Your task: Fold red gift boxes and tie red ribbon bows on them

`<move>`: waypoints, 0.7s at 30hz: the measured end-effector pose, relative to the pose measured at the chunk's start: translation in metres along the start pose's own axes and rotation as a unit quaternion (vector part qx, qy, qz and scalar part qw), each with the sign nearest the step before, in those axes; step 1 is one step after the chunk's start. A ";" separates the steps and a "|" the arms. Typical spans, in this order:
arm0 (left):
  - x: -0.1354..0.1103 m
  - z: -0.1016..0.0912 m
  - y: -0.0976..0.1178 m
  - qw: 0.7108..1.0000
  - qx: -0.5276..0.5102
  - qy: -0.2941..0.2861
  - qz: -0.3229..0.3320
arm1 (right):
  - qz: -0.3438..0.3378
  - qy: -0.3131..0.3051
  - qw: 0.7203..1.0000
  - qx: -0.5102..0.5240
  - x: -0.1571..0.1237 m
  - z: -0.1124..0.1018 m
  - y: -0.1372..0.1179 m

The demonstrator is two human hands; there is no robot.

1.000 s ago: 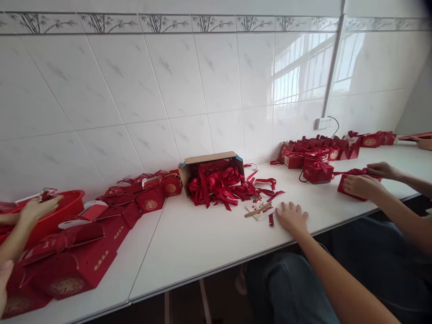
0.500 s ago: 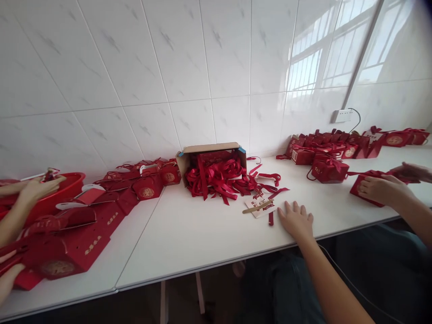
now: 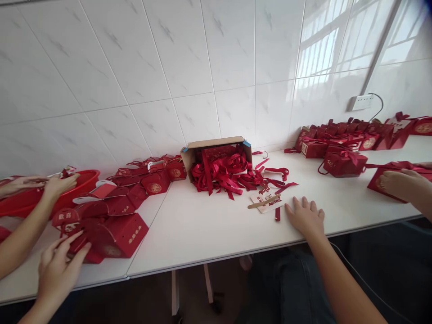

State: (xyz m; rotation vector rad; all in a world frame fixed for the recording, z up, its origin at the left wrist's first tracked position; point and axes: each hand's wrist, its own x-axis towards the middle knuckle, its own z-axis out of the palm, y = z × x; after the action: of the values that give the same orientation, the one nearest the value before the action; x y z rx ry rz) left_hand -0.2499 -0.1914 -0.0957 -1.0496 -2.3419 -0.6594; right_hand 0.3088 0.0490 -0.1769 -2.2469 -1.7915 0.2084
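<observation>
My right hand (image 3: 305, 217) lies flat on the white table (image 3: 209, 234) with its fingers spread and nothing in it. Just left of it are a small printed card with a wooden stick (image 3: 265, 201) and a short red ribbon piece (image 3: 277, 213). My left hand (image 3: 59, 265) is at the lower left, fingers apart, with its fingertips against a folded red gift box (image 3: 114, 234). It holds nothing.
A tipped cardboard box (image 3: 216, 146) spills red ribbons (image 3: 226, 173) at the wall. Red gift boxes lie at left (image 3: 148, 180) and far right (image 3: 344, 162). Another person's hand (image 3: 59, 184) reaches into a red basin (image 3: 20, 204); another's hand (image 3: 401, 184) rests on a red box at right.
The view has swung left and down. My left hand has come up from the lower left corner onto the red gift box. My right hand stays flat on the table.
</observation>
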 end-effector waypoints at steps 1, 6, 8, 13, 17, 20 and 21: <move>-0.003 0.005 0.003 1.000 -0.024 0.020 -0.001 | 0.000 0.001 1.000 0.000 0.000 0.001 0.000; -0.016 0.019 0.031 0.998 -0.049 0.024 0.029 | -0.002 0.008 1.000 -0.002 0.000 0.003 0.002; -0.023 0.021 0.045 0.998 -0.050 -0.004 0.049 | -0.004 0.011 1.000 -0.003 0.000 0.004 0.002; -0.044 0.024 0.080 0.989 -0.029 -0.052 0.138 | -0.007 0.012 1.000 -0.007 -0.001 0.005 0.003; -0.038 0.037 0.101 0.971 -0.025 -0.045 0.235 | -0.010 0.014 1.000 -0.012 -0.001 0.005 0.003; -0.013 0.059 0.115 0.961 -0.044 -0.054 0.267 | -0.008 0.011 1.000 -0.016 -0.001 0.004 0.003; -0.002 0.068 0.120 0.959 -0.048 -0.058 0.274 | -0.007 0.009 1.000 -0.017 -0.001 0.004 0.002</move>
State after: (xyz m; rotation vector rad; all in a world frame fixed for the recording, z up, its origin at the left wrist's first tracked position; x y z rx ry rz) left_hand -0.1710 -0.0812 -0.1216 -1.7300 -1.9769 -0.5035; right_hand 0.3098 0.0479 -0.1812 -2.2513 -1.8139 0.1567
